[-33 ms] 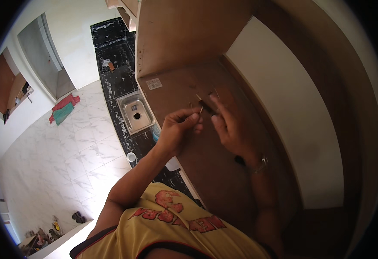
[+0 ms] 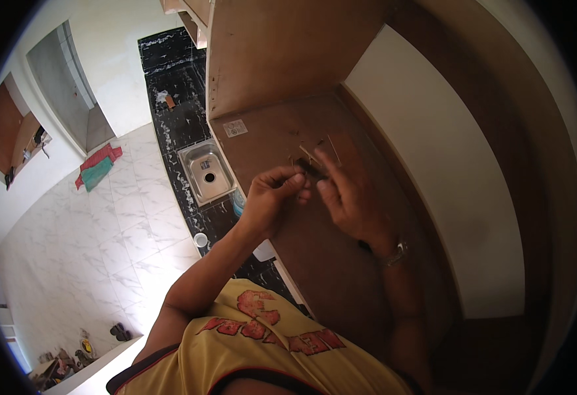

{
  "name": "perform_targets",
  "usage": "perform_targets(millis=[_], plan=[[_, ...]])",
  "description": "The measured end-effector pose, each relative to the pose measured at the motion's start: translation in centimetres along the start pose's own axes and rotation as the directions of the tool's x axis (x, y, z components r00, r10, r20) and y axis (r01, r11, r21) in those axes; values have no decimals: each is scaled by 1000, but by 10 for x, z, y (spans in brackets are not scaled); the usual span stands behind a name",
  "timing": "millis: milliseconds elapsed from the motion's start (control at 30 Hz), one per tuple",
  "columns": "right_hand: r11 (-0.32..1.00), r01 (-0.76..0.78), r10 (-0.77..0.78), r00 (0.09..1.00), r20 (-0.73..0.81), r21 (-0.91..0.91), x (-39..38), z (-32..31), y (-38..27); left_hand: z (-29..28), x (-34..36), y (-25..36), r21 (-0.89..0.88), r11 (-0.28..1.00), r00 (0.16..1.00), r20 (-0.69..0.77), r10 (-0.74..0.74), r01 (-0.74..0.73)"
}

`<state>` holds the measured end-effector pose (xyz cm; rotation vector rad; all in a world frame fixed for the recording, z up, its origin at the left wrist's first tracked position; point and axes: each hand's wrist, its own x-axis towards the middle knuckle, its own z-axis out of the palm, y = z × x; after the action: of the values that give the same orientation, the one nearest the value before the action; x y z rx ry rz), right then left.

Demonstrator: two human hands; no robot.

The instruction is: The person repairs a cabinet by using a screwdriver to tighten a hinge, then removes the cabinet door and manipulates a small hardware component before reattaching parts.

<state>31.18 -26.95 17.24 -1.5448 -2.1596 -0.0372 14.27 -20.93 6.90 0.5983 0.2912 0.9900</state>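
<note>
At far left, a few small dark items are held in a wall recess [image 2: 2, 125]. Nearer, a red cloth [image 2: 95, 159] and a green cloth [image 2: 96, 174] are spread on the tiled floor. A steel sink [image 2: 184, 164] is set into the black marbled worktop [image 2: 176, 128]; in its basin a small label and a dark drain hole can be seen. Below it a white cup [image 2: 200, 239] is stood, its contents too small to be made out. A blue container [image 2: 238, 203] is partly hidden by the left forearm.

The left hand [image 2: 278, 191] is held over a brown board [image 2: 302, 230], its thumb pressed to the bent forefinger in a pinch; whether anything is gripped cannot be told. Just beyond those fingertips, between the two hands, a small dark piece [image 2: 311, 168] is seen, with thin bits [image 2: 320, 141] scattered near it. The right hand [image 2: 354, 197] is angled toward it, fingers stretched out and thumb parted; whether the piece is grasped there cannot be told. A metallic band [image 2: 402, 253] is worn on the right wrist.
</note>
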Motion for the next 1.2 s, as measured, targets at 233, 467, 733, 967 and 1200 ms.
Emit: perform_targets(millis=[233,467,733,967,1200], plan=[[993,63,-69,996,53,102,-2,12,-5,-8,-1,-1,-56,998,993,119,25,-19],[999,40,-40,997,60,14,2,8,-2,1,-6,0,-21,1000,1000,29,12,-11],[981,14,-28,997,70,192,0,9,-4,-6,0,-3,-7,999,993,114,42,-42],[983,-51,53,999,-7,179,0,15,13,3,-4,-1,-5,1000,999,30,26,-26],[988,61,-68,997,46,142,3,12,0,-5,2,-3,35,999,999,44,18,-20]])
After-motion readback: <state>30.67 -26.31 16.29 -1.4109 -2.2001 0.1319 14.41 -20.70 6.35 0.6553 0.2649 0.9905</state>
